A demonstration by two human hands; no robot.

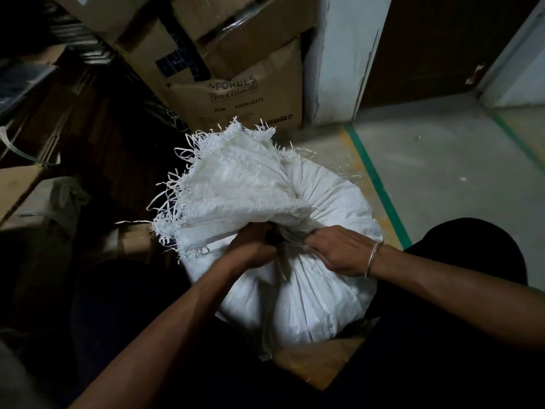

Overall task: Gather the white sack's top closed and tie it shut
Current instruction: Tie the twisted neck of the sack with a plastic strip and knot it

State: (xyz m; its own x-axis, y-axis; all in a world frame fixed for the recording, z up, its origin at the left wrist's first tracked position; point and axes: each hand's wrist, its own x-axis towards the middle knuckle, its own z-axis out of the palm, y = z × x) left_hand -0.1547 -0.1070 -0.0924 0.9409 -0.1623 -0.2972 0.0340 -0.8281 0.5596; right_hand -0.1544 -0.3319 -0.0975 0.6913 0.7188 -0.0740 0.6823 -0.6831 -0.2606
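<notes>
Left hand (pixel 256 246) and right hand (pixel 339 250), fingers curled, grip the gathered neck of the white sack (pixel 295 290); frayed top (pixel 230 184) fans above.

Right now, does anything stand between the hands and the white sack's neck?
Nothing visible does. The left hand and the right hand both grip the gathered neck of the white sack directly.

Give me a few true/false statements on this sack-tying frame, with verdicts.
1. The left hand and right hand both grip the white sack at its gathered neck. True.
2. The sack's top edge is neatly hemmed. False: it is frayed, with loose strands sticking out.
3. The bangle is on the left wrist. False: it is on the right wrist.
4. A green line runs along the floor. True.
</notes>
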